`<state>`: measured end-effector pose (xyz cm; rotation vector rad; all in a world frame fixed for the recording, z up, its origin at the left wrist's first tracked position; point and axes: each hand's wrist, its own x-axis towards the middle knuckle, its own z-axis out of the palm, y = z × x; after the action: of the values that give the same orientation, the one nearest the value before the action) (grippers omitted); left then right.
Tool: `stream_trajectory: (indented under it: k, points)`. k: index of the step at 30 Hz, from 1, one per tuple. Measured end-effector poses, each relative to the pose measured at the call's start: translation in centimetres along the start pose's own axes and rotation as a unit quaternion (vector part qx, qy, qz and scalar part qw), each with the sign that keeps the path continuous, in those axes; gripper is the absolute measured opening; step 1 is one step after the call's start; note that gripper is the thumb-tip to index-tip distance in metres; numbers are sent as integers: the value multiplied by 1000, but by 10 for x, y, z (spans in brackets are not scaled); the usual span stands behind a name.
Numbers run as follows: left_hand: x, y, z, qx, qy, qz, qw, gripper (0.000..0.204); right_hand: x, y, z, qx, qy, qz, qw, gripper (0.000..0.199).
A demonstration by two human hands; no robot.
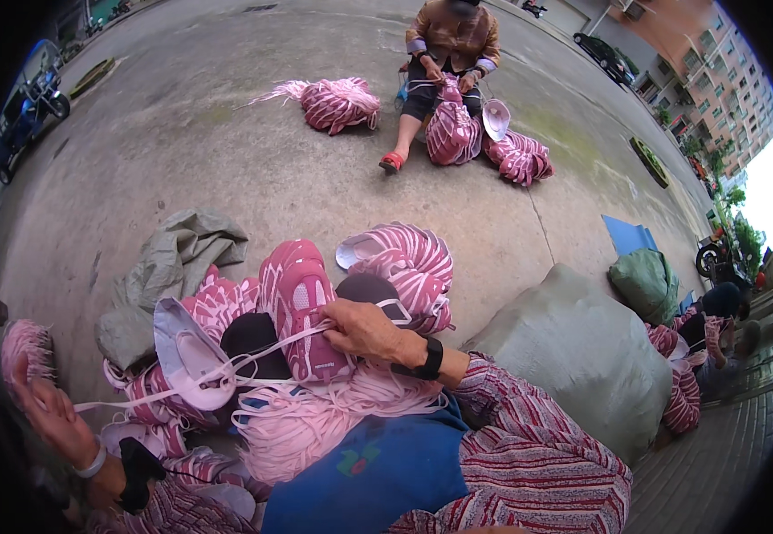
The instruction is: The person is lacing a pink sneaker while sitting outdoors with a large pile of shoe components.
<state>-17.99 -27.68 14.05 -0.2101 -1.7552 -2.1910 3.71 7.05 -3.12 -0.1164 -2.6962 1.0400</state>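
With right hand (pixel 370 332) fingers closed, grips a pale lace (pixel 294 338) at a pink shoe upper (pixel 300 301) beyond a blue apron (pixel 369 481). Extends it toward the left hand (pixel 59 425), finger closure there impossible to tell. Might tangle in the loose lace bundle (pixel 293 433), or slip out if overpulled.

Fisheye head cam, close abv. lap (pixel 369 476), faces dn./fwd. over pavement (pixel 217 165).

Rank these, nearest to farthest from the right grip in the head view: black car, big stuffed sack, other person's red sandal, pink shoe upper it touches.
1. Pink shoe upper: left of the right grip, touching it.
2. Big stuffed sack: to its right.
3. Red sandal: ahead, on the other person.
4. Black car: far ahead, right.
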Motion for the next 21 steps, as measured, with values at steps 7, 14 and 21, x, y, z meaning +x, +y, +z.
stream_trajectory:
  k: [7,14,21]
  points:
    - [-42,-43,8,-38,-182,-119,975,37,8,9,-1,21,-110,6,994,24]
    - [-138,-113,43,87,-278,-238,926,33,9,11,3,49,-63,-9,997,18]
    - [-182,-172,89,262,-397,-32,879,26,6,14,-5,18,-11,5,1000,14]
